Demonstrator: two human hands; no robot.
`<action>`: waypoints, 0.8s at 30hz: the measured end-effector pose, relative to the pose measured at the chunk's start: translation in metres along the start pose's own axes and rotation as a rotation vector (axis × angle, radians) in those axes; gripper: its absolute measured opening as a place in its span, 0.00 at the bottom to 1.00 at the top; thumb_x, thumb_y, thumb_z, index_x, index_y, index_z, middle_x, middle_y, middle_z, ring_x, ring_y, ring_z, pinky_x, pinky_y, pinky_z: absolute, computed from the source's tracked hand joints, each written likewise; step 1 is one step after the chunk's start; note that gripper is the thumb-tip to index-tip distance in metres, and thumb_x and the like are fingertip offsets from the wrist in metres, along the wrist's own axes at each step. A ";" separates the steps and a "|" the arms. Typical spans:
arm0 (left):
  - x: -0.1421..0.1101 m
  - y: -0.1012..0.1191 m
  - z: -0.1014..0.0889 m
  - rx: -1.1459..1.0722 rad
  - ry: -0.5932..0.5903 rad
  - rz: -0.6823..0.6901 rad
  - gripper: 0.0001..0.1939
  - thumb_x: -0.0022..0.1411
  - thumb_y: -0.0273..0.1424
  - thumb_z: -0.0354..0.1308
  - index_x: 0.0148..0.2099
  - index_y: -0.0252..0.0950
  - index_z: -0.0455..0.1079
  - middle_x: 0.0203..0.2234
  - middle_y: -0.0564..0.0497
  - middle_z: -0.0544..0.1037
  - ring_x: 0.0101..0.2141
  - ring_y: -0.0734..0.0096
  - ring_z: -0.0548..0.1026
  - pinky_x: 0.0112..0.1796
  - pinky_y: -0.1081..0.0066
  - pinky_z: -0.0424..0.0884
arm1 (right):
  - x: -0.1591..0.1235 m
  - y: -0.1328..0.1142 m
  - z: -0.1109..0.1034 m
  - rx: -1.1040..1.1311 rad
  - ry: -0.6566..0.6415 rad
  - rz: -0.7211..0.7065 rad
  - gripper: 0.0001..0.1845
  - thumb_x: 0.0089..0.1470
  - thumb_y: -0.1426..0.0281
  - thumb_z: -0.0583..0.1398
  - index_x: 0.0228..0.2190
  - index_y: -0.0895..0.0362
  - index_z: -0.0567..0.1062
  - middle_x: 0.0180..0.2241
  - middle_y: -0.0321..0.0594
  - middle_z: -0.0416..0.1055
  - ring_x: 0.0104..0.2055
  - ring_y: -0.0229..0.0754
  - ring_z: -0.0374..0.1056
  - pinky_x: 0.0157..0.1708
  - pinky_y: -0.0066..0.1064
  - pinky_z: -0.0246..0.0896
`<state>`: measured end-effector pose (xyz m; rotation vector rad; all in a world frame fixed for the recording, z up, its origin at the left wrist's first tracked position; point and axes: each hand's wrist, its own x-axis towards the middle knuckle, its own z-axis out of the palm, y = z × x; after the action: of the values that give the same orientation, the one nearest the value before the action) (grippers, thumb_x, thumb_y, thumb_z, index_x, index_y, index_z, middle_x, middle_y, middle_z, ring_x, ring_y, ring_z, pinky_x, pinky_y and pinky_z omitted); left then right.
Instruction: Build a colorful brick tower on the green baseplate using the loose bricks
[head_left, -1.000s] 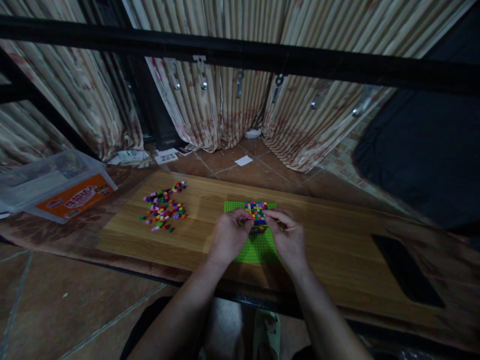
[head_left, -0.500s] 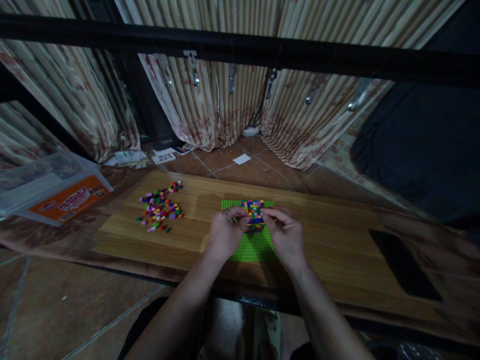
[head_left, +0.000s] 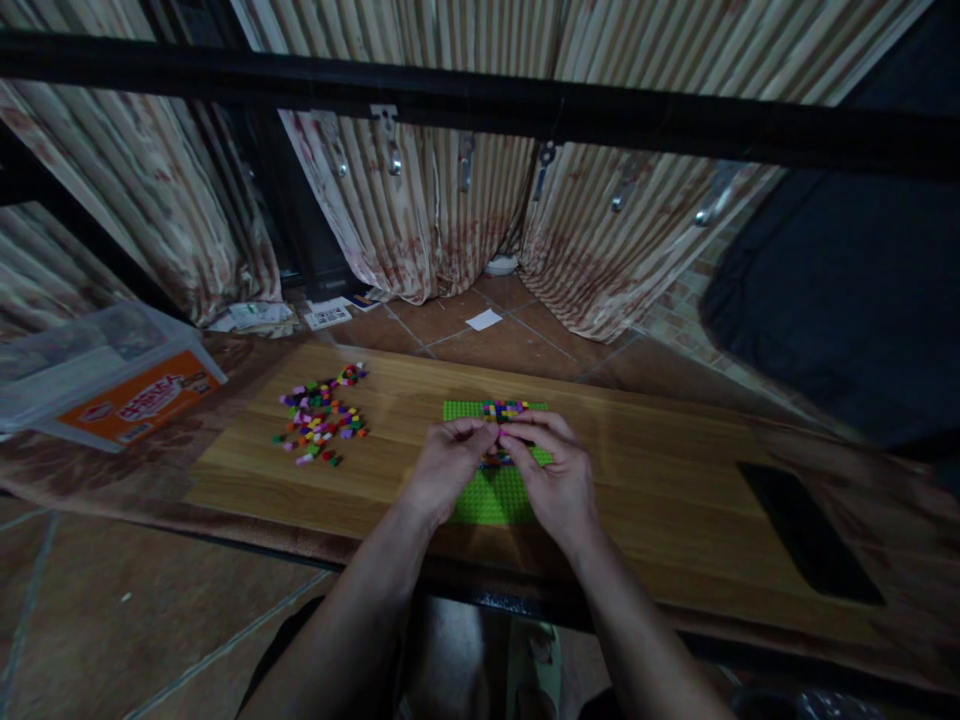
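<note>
One pink brick (head_left: 502,433) is pinched where the left hand (head_left: 444,464) and right hand (head_left: 560,474) meet, over the multicoloured brick build (head_left: 504,408) on the green baseplate (head_left: 496,500); loose bricks (head_left: 318,423) lie left on the worktop (head_left: 667,490).

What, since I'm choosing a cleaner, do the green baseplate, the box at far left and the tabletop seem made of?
Green baseplate: likely moulded plastic, studded and evenly coloured.
Box: probably smooth, clear plastic; its walls look see-through.
Tabletop: wood or wood-look laminate, smooth-looking with grain lines; can't tell which.
</note>
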<state>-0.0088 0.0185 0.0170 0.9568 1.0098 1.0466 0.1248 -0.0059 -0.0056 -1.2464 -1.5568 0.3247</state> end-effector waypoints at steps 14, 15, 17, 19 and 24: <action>0.017 -0.020 -0.017 0.378 0.194 0.184 0.08 0.52 0.32 0.56 0.28 0.33 0.74 0.19 0.54 0.71 0.22 0.75 0.66 0.26 0.74 0.60 | 0.000 0.007 0.005 -0.307 -0.058 -0.118 0.10 0.58 0.67 0.58 0.36 0.50 0.80 0.43 0.41 0.70 0.47 0.46 0.63 0.46 0.42 0.62; 0.018 -0.022 -0.017 0.395 0.189 0.184 0.08 0.52 0.32 0.56 0.28 0.33 0.74 0.19 0.54 0.71 0.22 0.75 0.66 0.26 0.74 0.60 | -0.001 0.007 0.006 -0.335 -0.059 -0.130 0.10 0.58 0.68 0.58 0.36 0.49 0.80 0.44 0.41 0.70 0.47 0.47 0.63 0.46 0.43 0.62; 0.019 -0.026 -0.017 0.419 0.180 0.181 0.08 0.52 0.33 0.57 0.28 0.34 0.73 0.19 0.54 0.71 0.22 0.74 0.66 0.25 0.74 0.60 | -0.001 0.007 0.007 -0.397 -0.056 -0.149 0.10 0.57 0.68 0.58 0.36 0.49 0.80 0.45 0.41 0.70 0.47 0.48 0.62 0.46 0.44 0.62; 0.020 -0.028 -0.015 0.431 0.168 0.178 0.08 0.52 0.33 0.58 0.28 0.34 0.74 0.20 0.53 0.72 0.23 0.74 0.68 0.26 0.74 0.61 | -0.001 0.007 0.007 -0.444 -0.048 -0.167 0.10 0.57 0.69 0.58 0.36 0.50 0.80 0.46 0.42 0.70 0.47 0.48 0.62 0.46 0.44 0.62; 0.019 -0.030 -0.010 0.442 0.141 0.161 0.09 0.53 0.35 0.59 0.27 0.34 0.72 0.20 0.52 0.73 0.24 0.73 0.69 0.25 0.73 0.62 | -0.003 0.010 0.007 -0.437 -0.025 -0.185 0.11 0.57 0.70 0.57 0.37 0.51 0.80 0.47 0.43 0.70 0.47 0.48 0.62 0.46 0.44 0.62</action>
<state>-0.0088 0.0315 -0.0175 1.3548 1.3314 1.0544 0.1238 -0.0011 -0.0175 -1.4153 -1.8098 -0.1289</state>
